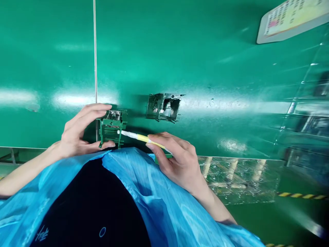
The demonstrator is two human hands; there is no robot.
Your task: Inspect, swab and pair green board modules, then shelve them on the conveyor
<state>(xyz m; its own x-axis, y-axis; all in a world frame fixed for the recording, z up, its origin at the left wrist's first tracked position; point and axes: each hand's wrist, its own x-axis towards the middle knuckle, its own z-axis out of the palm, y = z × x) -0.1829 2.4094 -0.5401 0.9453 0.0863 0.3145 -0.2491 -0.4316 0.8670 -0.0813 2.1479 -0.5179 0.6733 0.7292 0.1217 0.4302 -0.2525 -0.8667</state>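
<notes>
My left hand [84, 132] grips a small open metal frame assembly [113, 123] with thin rods and posts, fingers at its far side and thumb at its near side. My right hand [177, 157] pinches a thin pen-like stick [140, 137], white toward the tip with a yellow band. The stick's white tip touches or lies just in front of a post on the frame's right side; I cannot tell which. A second metal frame assembly [163, 107] of similar build stands on the green table to the right, untouched by either hand.
The green table [180, 51] has a pale seam [95, 51] running front to back. A tray with a printed sheet [293, 20] lies at the far right. Clear plastic trays [241, 178] sit below the front edge. Blurred clear containers [312, 130] are at right.
</notes>
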